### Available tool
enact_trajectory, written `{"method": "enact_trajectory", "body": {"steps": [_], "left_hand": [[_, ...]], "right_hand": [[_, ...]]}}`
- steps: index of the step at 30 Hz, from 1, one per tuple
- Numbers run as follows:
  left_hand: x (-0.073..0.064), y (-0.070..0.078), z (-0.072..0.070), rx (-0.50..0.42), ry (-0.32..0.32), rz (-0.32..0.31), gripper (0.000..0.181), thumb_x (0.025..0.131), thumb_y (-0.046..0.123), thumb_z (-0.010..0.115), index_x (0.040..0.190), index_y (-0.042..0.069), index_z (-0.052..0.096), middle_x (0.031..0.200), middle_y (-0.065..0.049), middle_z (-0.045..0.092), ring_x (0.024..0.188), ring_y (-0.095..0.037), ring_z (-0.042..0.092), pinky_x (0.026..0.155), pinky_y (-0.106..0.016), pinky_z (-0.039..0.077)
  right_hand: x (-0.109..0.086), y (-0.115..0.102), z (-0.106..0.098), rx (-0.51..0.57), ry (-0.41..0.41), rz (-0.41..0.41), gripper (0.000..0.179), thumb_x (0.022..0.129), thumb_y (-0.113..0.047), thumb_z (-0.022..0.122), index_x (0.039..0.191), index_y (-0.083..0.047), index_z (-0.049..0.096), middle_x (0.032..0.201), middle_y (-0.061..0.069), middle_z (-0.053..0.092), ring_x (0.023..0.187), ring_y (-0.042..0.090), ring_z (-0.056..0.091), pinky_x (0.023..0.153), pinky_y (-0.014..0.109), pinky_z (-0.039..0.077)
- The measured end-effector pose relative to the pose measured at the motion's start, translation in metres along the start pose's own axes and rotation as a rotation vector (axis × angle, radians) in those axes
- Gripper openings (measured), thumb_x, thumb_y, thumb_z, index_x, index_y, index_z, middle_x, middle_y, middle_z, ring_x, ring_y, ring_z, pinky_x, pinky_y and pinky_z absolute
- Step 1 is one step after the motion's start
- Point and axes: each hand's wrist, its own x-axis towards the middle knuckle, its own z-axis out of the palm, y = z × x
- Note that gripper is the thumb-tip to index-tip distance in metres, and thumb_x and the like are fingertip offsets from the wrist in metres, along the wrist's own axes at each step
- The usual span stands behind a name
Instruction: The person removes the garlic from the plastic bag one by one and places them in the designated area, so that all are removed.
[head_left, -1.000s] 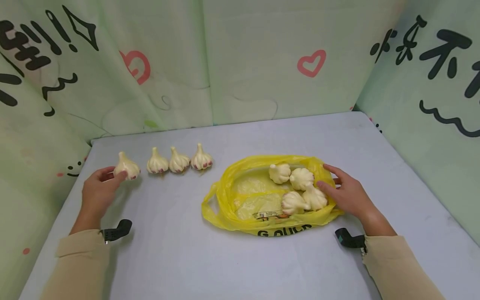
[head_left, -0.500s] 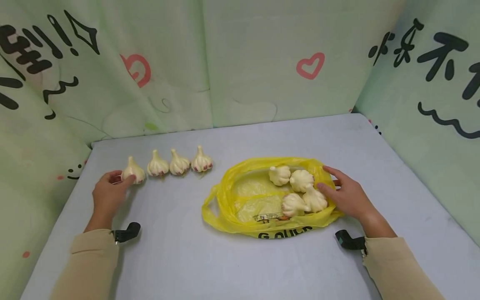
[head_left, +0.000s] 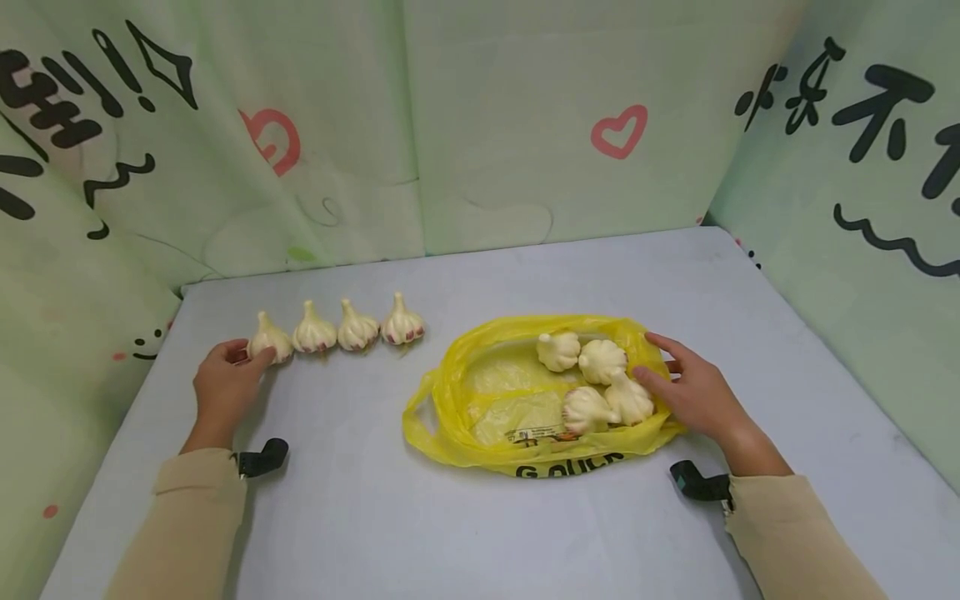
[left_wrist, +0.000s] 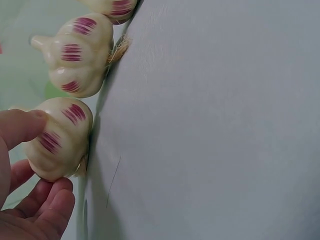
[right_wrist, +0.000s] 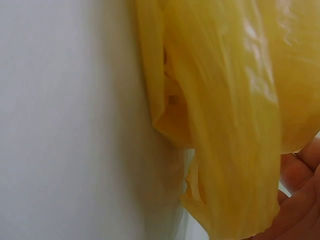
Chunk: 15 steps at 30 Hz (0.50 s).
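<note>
At the left end of a row on the table, my left hand (head_left: 228, 387) pinches a garlic bulb (head_left: 268, 340) between thumb and fingers, its stem pointing up. The left wrist view shows purple streaks on this garlic bulb (left_wrist: 62, 142) and the thumb lying across its side. Three more bulbs, the nearest one (head_left: 313, 332) close beside it, continue the row to the right. My right hand (head_left: 697, 387) holds the right rim of a yellow plastic bag (head_left: 480, 454), thumb inside the opening and fingers outside. Several garlic bulbs (head_left: 602, 361) lie in the bag's right half.
A white-covered table (head_left: 360, 517) carries everything. Pale green printed curtains (head_left: 495, 125) hang along its back and both sides. The bag's handle loop (head_left: 417, 421) lies out to the left, and a printed label (head_left: 534, 434) shows inside the bag.
My left hand has moved right and slightly down with the garlic bulb, bringing it beside the row's leftmost bulb. My right hand and the bag have stayed in place.
</note>
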Motion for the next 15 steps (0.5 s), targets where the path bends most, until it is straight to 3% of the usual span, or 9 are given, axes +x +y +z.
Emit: {"method": "enact_trajectory", "body": {"steps": [15], "left_hand": [[0.0033,0.0023,0.0012,-0.002,-0.009,-0.002,0.069,0.097,0.036,0.061,0.149,-0.003,0.039,0.137,-0.024,0.05,0.122,-0.034,0.051,0.093,-0.041,0.043]], "right_hand": [[0.0002,0.0012,-0.0003,0.003,0.002,-0.018,0.074,0.101,-0.046,0.056,0.157,-0.004,0.03,0.147,0.033,0.04,0.121,0.048,0.049,0.09,0.061,0.048]]}}
